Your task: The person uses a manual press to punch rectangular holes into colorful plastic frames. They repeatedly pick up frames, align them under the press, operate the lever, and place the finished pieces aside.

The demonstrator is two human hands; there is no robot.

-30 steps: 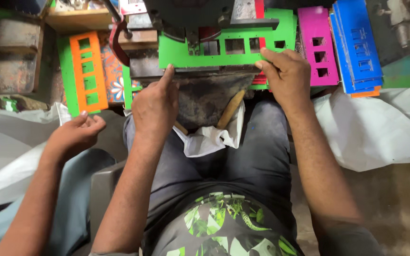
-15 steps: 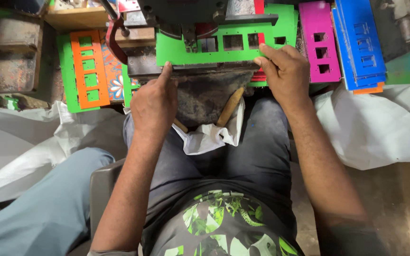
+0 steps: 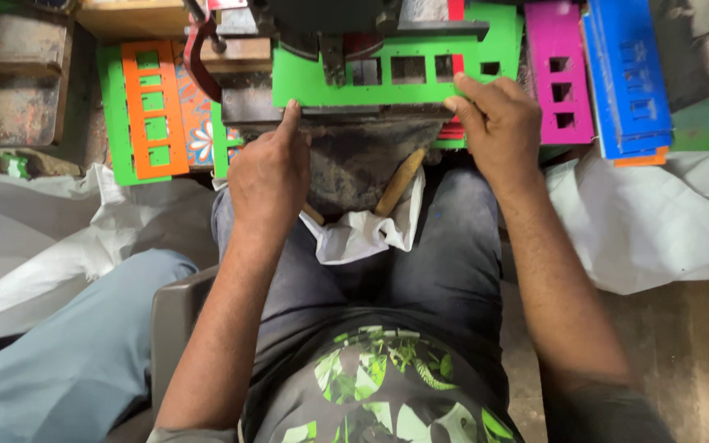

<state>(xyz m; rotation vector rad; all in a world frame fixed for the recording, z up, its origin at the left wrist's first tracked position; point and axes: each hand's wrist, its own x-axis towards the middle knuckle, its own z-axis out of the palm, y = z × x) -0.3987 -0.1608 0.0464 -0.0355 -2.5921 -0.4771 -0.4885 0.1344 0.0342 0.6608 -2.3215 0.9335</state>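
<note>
A bright green flat sheet (image 3: 313, 82) with rectangular cut-outs lies across the bed of a dark metal press (image 3: 330, 20), under its head. My left hand (image 3: 268, 176) pinches the sheet's near edge at the left with thumb and fingers. My right hand (image 3: 498, 123) grips the near edge at the right, fingers on top of the sheet. A wooden handle (image 3: 400, 182) and a white cloth (image 3: 363, 234) lie between my knees below the press bed.
Stacked cut-out sheets surround the press: orange on green (image 3: 149, 111) at the left, magenta (image 3: 564, 74) and blue (image 3: 625, 78) at the right. White sacking (image 3: 650, 221) lies on both sides. Another person's grey-blue trouser leg (image 3: 75, 361) sits at lower left. A red lever (image 3: 198, 49) curves beside the press.
The other person's hand and forearm at the left have withdrawn from view; only the trouser leg stays. My hands have kept their grip on the green sheet, shifting it slightly.
</note>
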